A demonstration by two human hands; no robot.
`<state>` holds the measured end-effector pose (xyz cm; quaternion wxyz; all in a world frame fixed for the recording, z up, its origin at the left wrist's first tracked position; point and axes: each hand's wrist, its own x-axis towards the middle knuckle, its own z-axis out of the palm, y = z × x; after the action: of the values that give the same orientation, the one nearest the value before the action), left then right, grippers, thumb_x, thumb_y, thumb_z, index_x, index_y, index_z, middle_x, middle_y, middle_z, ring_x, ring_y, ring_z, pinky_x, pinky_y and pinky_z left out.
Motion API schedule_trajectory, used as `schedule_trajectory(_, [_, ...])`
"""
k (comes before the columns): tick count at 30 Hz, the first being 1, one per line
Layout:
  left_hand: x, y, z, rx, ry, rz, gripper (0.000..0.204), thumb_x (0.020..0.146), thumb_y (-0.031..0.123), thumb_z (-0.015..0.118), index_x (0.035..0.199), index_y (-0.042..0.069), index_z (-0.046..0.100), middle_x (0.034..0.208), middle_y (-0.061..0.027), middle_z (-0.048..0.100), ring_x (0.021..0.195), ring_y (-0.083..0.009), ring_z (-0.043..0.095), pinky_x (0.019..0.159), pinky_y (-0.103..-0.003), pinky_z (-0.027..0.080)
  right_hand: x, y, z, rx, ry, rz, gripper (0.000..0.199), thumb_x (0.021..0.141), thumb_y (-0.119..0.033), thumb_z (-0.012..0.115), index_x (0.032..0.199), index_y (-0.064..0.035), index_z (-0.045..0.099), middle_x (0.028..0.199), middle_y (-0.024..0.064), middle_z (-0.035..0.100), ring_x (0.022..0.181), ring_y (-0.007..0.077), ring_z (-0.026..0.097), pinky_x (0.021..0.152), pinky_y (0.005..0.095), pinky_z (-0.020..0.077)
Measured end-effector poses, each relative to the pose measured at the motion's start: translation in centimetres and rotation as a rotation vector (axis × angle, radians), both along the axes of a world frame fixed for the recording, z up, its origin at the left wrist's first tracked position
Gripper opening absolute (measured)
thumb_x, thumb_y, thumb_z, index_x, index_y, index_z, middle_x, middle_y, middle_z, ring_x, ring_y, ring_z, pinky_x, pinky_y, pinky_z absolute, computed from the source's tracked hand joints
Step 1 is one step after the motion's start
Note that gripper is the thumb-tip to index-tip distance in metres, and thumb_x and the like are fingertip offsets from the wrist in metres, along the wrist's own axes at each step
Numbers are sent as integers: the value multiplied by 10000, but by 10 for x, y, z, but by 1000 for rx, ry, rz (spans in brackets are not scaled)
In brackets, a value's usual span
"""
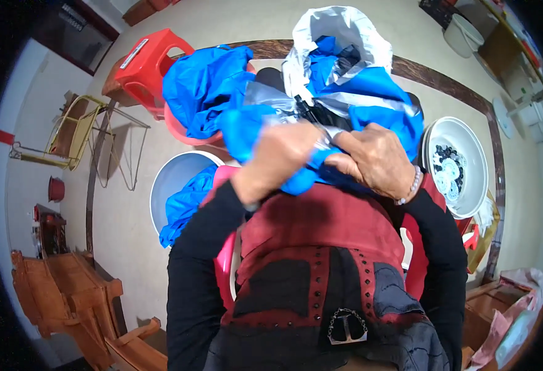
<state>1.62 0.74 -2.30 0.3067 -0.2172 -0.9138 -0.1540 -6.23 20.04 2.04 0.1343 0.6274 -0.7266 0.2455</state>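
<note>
Over my lap lies a bundle of blue cloth [299,179] with greyish, shiny strips along it. My right hand [379,157] is closed on the cloth, thumb and fingers pressed together. Beside it my left hand [284,151] is smeared by motion at the cloth's left part, so its finger hold is unclear. Just beyond both hands, thin black rods [318,114] bunch together among the folds, partly covered. Farther off, a white-lined blue sack [345,31] stands with its mouth spread, blue and dark material inside.
More blue cloth [206,89] heaps over a pink-red basin at the far left, near a red stool [151,65]. A white tub [175,176] with blue cloth stands left. At right, a white basin [478,157] holds small black pieces and pale discs. Wooden furniture [67,287] sits lower left.
</note>
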Motion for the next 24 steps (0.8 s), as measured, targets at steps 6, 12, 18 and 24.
schedule_trajectory(6, [7,-30,83,-149,496,182,287,673,40,623,960,34,643,663,-66,546,551,-224,542,483,-322,425,25,1,37,-105,43,47,203,816,-214,645,941,-60,601,631,19,499,520,227,500,592,347,453])
schedule_trajectory(12, [23,-15,99,-87,706,257,350,655,36,672,1005,31,661,629,-57,489,521,-180,496,457,-300,390,44,24,66,-1,128,166,212,803,-110,641,1001,-42,606,700,57,560,566,198,560,640,325,514])
schedule_trajectory(18, [17,-19,66,-81,499,42,386,641,30,696,1025,30,661,606,-38,429,503,-170,453,442,-295,350,17,11,45,-216,-877,216,205,880,-122,598,1038,7,598,757,59,596,627,138,589,599,261,517])
schedule_trajectory(24, [18,-13,67,-158,421,-60,384,656,17,698,1038,39,661,595,-22,387,489,-151,414,435,-285,311,11,-16,27,-264,-1431,160,224,925,-184,589,994,27,618,788,27,605,612,66,573,561,193,493])
